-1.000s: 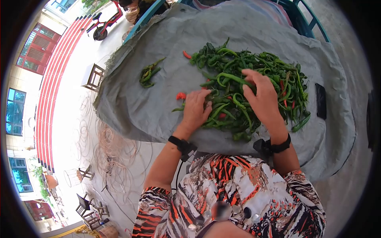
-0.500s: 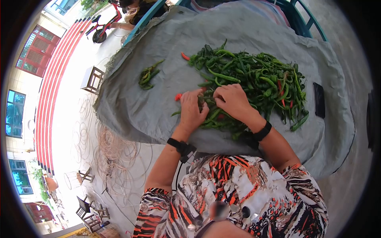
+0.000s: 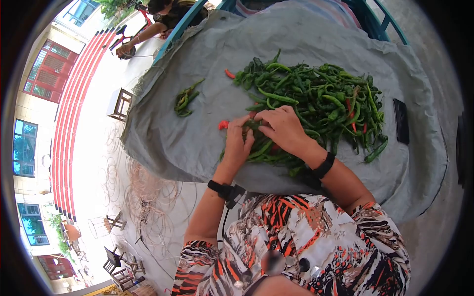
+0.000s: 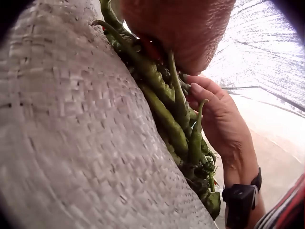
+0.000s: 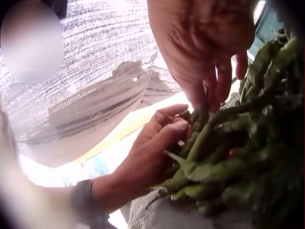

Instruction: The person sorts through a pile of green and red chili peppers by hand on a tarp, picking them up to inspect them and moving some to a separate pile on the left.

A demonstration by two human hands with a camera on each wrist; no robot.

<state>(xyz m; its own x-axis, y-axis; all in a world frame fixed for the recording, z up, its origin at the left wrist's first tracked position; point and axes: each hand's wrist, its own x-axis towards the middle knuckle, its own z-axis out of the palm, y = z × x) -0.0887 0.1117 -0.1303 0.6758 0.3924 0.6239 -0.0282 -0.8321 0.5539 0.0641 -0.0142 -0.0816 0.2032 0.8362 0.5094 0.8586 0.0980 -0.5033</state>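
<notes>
A heap of green peppers with a few red ones lies on the grey woven sheet. At its near left side both hands meet. The left hand pinches a green pepper between thumb and fingers; the right wrist view shows this hand low beside the heap. Close against it, the right hand points its fingers down and, in the right wrist view, pinches the thin end of a green pepper. Palms hide part of the peppers. A small separate bunch lies to the left.
A black phone lies right of the heap. Beyond the sheet's far edge runs a blue metal frame. Another person reaches out at the upper left. A stool, coiled strands and small chairs stand or lie on the ground.
The right hand has come left from the middle of the heap to meet the left hand, which has stayed nearly in place. The other person has come further into view, arm stretched out.
</notes>
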